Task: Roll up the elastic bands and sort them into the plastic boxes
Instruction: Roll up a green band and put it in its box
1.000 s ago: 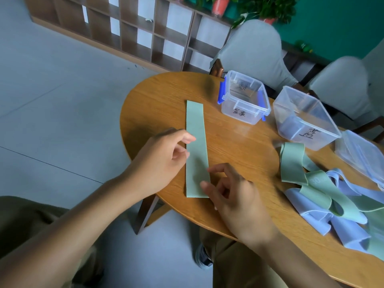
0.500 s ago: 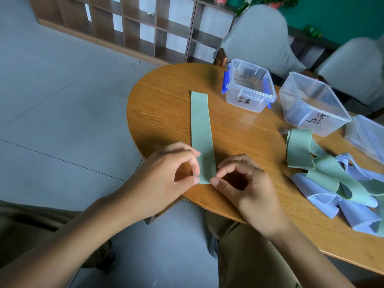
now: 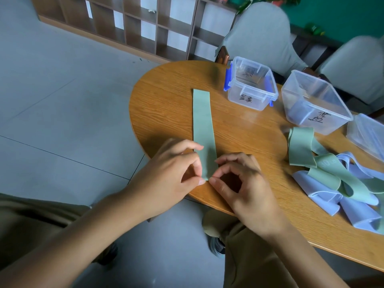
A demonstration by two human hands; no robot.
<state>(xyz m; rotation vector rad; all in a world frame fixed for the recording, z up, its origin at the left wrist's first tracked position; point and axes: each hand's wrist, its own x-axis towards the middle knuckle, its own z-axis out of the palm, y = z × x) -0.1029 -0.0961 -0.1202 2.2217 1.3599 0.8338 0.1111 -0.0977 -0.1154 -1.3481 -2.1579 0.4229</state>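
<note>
Lying flat at frame centre on the table [image 3: 170, 96], the green band [image 3: 202, 123] looks light, soft and limp, so left hand [image 3: 172, 175] and right hand [image 3: 243, 183] pinch its near corners, best for starting a tight roll.

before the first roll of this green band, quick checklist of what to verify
1. Both hands on the near end: left hand and right hand pinch the green band at its corners: ok.
2. Band flat and straight on the table: ok.
3. Roll begun: near edge barely lifted, no turn visible yet: not ok.
4. Boxes open: clip-lid box and larger box have no lids on: ok.
5. Which box takes green: the handwritten labels are unreadable to me: cannot tell.
6. Pile of bands apart from the working band: ok.
</note>
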